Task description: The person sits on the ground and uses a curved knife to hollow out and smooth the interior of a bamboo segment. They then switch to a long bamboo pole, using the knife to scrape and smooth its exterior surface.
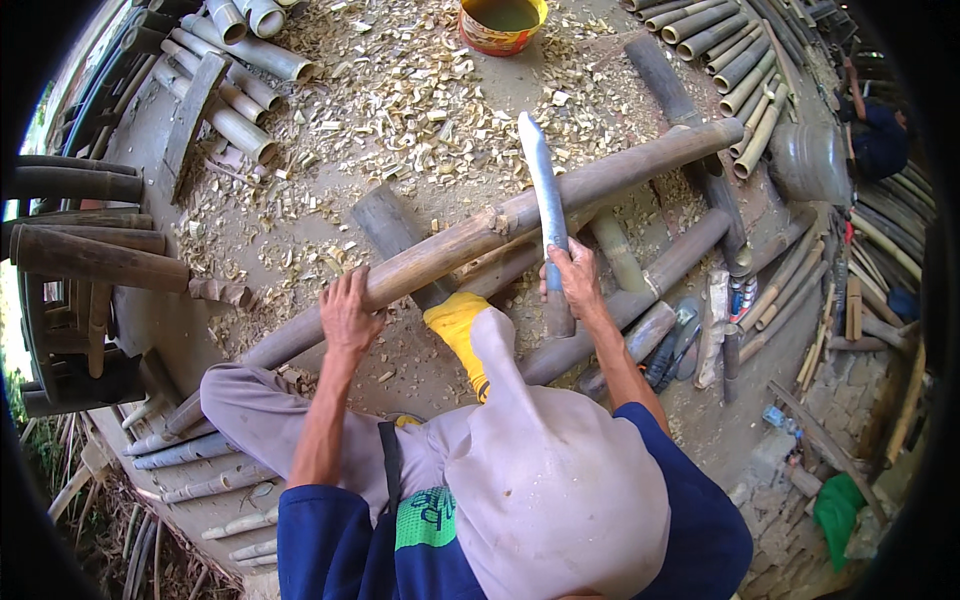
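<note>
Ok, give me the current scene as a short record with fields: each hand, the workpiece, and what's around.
left hand: on the long bamboo pole, palm down; left hand
right hand: right hand grips a large knife
blade: crosses over the pole in view; contact cannot be told
pole: slants from lower left to upper right
ground: pale chips scattered beyond the pole
top centre: yellow-and-red tub
lower right: green cloth
</note>
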The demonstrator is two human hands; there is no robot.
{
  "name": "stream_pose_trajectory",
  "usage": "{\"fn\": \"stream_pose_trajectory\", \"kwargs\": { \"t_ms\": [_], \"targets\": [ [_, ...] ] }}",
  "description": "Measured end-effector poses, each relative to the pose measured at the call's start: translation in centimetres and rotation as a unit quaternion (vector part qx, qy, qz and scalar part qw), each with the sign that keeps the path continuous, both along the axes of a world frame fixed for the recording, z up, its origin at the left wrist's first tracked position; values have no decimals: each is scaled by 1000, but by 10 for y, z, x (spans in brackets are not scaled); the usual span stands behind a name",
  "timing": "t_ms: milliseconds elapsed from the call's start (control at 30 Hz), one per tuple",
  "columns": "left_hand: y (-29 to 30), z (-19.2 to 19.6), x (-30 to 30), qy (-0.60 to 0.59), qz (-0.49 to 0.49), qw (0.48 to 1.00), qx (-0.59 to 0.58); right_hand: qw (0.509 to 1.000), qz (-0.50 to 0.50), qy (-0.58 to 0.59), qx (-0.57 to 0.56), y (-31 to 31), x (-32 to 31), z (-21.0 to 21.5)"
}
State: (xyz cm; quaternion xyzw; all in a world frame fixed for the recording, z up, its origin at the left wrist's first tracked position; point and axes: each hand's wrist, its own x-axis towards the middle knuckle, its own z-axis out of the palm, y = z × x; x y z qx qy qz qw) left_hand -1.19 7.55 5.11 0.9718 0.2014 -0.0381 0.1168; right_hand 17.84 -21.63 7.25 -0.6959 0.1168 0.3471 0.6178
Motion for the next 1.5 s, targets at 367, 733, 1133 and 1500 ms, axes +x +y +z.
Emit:
{"fn": "stream_pose_trajectory", "kwargs": {
  "t_ms": [367, 733, 1133, 1500],
  "targets": [
    [52, 5, -36, 99, 18, 994, -31, 970, 192, -81, -123, 13, 3, 17],
    [55, 2, -44, 74, 10, 996, -58, 967, 214, -88, -107, 4, -3, 18],
    [60, 1, -53, 101, 18, 992, -77, 999, -6, -22, -24, -2, 13, -1],
    [59, 8, -47, 130, 30, 989, -60, 993, -118, -24, -12, 5, 17, 8]
  ]
}}
